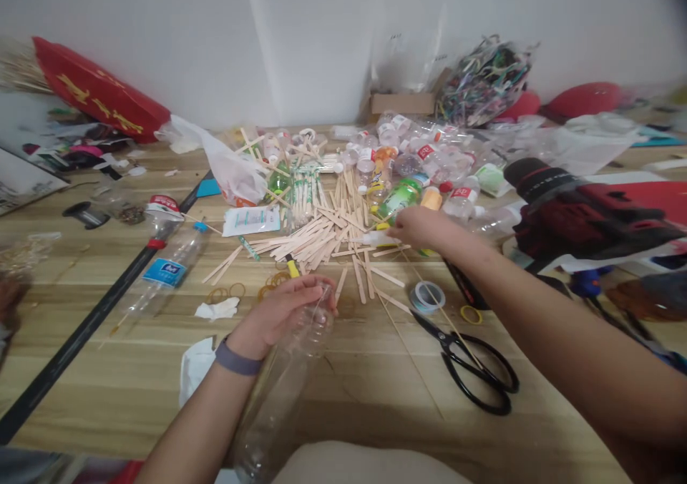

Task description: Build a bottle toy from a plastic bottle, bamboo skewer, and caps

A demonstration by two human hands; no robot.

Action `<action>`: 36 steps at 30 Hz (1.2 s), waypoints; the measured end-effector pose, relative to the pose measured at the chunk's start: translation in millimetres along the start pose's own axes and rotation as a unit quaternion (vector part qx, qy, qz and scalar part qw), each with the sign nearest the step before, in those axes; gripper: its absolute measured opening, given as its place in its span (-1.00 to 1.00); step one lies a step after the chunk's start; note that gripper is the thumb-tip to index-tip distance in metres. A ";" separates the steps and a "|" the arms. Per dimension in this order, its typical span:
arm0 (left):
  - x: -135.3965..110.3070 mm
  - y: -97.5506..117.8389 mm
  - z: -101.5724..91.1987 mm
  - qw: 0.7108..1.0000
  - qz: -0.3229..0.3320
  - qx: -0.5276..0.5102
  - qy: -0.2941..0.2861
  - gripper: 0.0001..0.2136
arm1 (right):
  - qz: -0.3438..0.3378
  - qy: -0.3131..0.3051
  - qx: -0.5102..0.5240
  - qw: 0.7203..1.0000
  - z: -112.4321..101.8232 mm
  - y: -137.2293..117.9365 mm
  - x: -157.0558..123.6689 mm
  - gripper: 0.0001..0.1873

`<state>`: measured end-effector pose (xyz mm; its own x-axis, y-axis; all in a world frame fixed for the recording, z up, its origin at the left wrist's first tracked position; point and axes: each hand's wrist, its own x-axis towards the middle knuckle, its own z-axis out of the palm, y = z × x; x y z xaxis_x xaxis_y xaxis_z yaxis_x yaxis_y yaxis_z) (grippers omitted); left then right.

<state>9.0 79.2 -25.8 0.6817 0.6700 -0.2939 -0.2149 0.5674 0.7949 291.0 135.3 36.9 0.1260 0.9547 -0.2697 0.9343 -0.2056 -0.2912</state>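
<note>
Fingers closed, left hand (282, 311), above a crowded worktop (123, 380): they hold a clear bottle (284, 391) by one end, slanting over the near side, bare, nothing attached yet. Scissors (446, 341) lie idle to its right. Wooden sticks (316, 238) beyond, loose. Right hand (417, 228), fingers curled, at a tube (371, 239); grip unclear.

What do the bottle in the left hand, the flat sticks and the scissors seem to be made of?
Bottle: probably clear, glossy plastic; the table shows through it.
Flat sticks: likely bare, matte wood, by their pale tan colour.
Scissors: dark, tapered blades, probably metal; smooth black handles, metal or plastic unclear.
</note>
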 end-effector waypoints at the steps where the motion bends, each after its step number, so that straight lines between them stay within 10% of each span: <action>1: 0.0 -0.4 0.0 1.000 0.001 -0.002 -0.004 -0.69 | 0.011 -0.002 -0.027 1.000 5.3 8.6 -4.6 -0.70; 9: -0.6 -0.5 -0.7 1.000 0.020 -0.002 -0.004 -0.69 | 0.010 -0.065 -0.068 0.996 31.9 24.2 -13.5 -0.68; 19: -12.0 20.5 -10.6 0.995 0.088 0.007 0.040 -0.70 | -0.021 -0.034 -0.004 0.999 -3.0 9.5 -16.7 -0.58; 36: -9.3 32.2 -8.1 0.988 0.130 0.007 0.085 -0.67 | -0.079 0.179 0.144 0.970 -44.5 -7.4 -21.1 -0.62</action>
<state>-10.0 95.0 -1.8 0.4780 0.8631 -0.1632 -0.3558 0.3601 0.8624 296.3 126.2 85.7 0.1441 0.9822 0.1203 0.8262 -0.0525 -0.5609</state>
